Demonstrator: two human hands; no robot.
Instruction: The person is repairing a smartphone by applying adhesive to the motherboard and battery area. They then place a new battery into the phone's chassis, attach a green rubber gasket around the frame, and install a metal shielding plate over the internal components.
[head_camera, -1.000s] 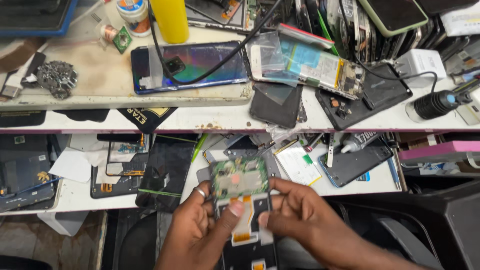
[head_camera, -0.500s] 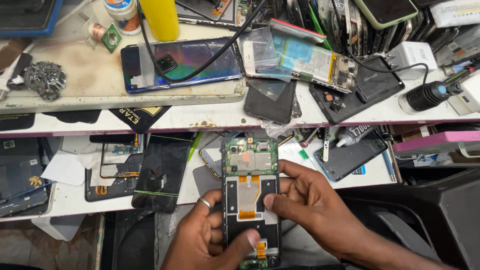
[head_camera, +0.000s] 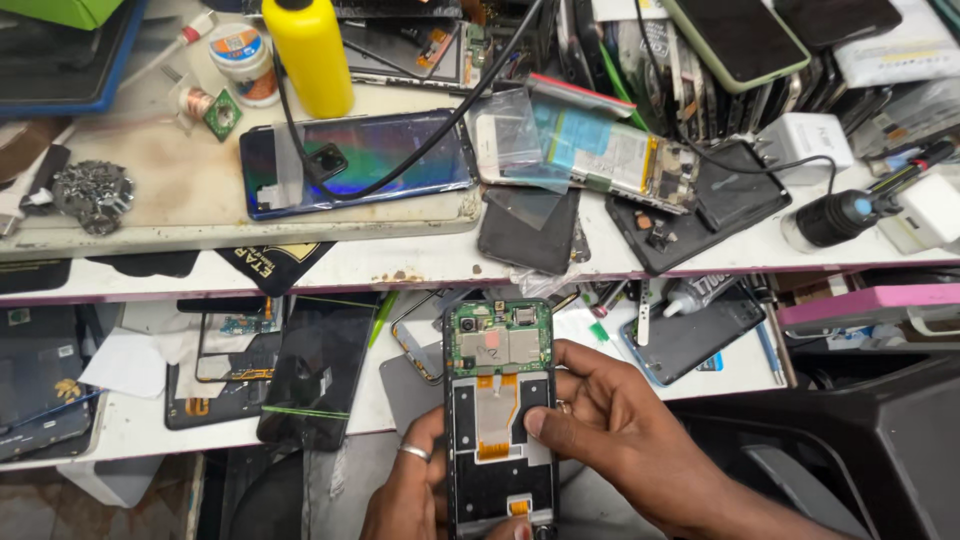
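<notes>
Now the opened phone (head_camera: 500, 420), back cover off, stands straighter and more fully in view than half a second ago, its green circuit board at the top and orange ribbon cable down the middle. The left hand (head_camera: 410, 490), wearing a ring, grips the phone's lower left edge. The right hand (head_camera: 610, 430) clasps its right side, thumb pressed on the inner frame. Both hold it above the cluttered lower shelf (head_camera: 140, 420).
</notes>
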